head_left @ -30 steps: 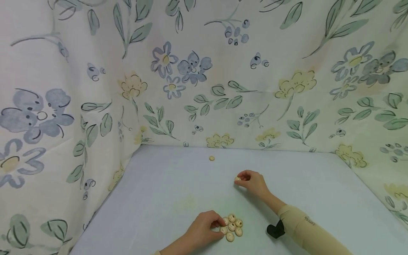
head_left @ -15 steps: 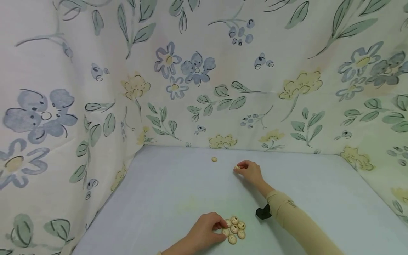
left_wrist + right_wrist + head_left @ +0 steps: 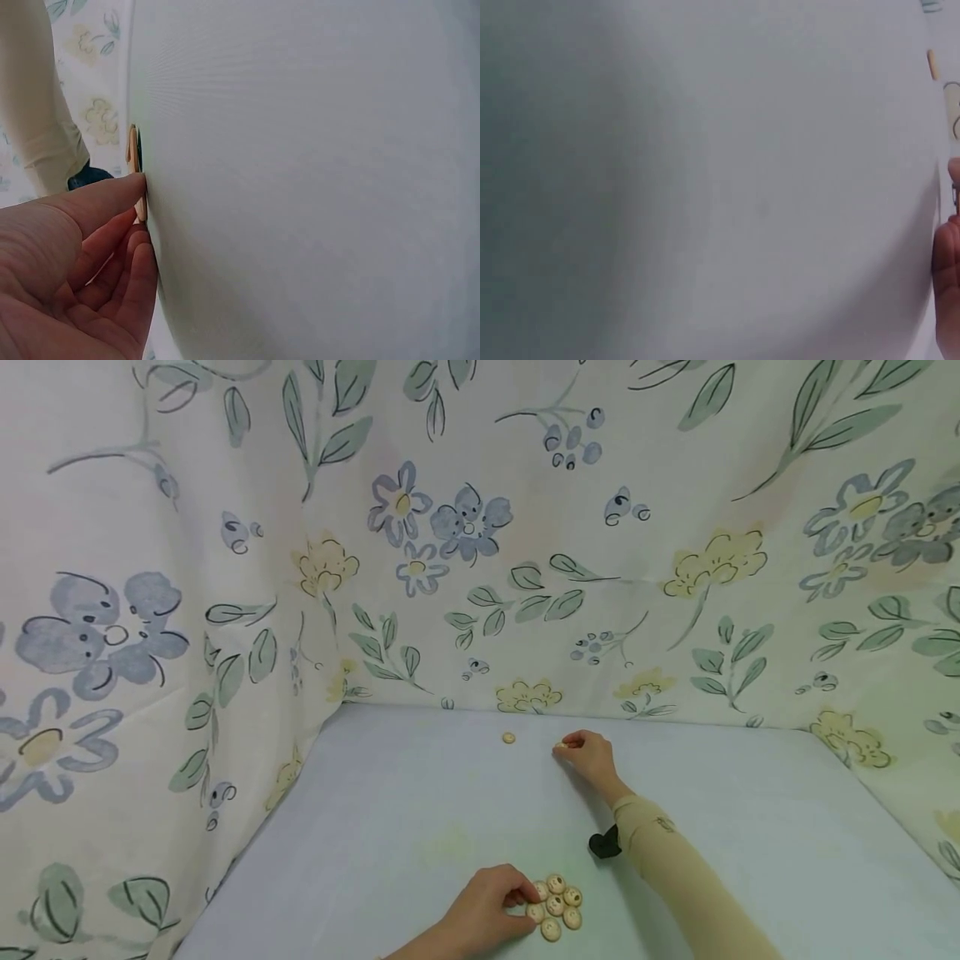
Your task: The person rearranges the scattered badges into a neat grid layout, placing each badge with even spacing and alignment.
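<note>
Several small round wooden discs (image 3: pixel 555 905), pale with dark face-like marks, lie bunched near the front of the white table (image 3: pixel 420 793). My left hand (image 3: pixel 487 910) has its thumb and fingertips curled at the bunch's left side, pinching a disc there; the left wrist view shows that disc (image 3: pixel 133 154) edge-on at the thumb tip. Far forward, my right hand (image 3: pixel 592 758) pinches another wooden disc (image 3: pixel 560 746) between thumb and fingers, low over the tabletop. Just left of it lies a single disc (image 3: pixel 509 737). In the right wrist view only part of the right hand (image 3: pixel 946 262) shows.
A floral curtain (image 3: pixel 525 527) hangs behind the table and along both sides. A black piece (image 3: pixel 604 843) sits under the right forearm sleeve (image 3: pixel 667 868).
My right hand has moved forward, toward the table's far edge, carrying its disc and nearing the lone one. The left hand stays at the bunch. The head view has shifted slightly.
</note>
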Available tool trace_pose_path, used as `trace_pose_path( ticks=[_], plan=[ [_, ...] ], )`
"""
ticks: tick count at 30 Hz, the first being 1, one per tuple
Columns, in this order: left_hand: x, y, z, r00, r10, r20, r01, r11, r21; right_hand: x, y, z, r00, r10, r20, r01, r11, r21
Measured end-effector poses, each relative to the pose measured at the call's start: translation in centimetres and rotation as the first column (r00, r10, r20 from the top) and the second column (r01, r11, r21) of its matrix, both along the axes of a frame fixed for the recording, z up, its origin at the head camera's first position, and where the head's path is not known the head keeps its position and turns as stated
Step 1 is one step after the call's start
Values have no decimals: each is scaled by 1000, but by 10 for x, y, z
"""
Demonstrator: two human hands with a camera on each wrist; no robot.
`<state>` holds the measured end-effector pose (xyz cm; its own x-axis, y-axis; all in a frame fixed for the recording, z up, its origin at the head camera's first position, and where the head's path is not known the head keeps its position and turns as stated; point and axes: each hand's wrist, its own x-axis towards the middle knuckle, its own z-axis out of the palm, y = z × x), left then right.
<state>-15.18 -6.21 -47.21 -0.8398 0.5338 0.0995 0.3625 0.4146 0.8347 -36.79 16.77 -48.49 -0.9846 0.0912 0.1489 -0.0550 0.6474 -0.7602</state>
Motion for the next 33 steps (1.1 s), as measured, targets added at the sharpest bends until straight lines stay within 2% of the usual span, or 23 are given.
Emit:
trace_pose_path(
  ticks=[7,13,20,26,33],
  plan=[
    [0,1,-1,1000,7,21,-6,1000,-15,-4,-5,1,1000,-9,-24,8,1000,-27],
    [0,2,1,997,26,75,-24,999,-34,-13,-8,-4,999,-33,17,33,999,5],
    [-1,0,1,997,24,69,-22,999,-30,-16,-11,-3,998,-55,24,55,998,15],
    [-1,-1,0,1000,17,25,-17,1000,-19,-18,-11,-3,999,-44,24,43,999,16],
    [-1,1,-3,998,22,52,-21,1000,-21,-16,-10,-4,999,-36,31,35,999,30]
  ],
)
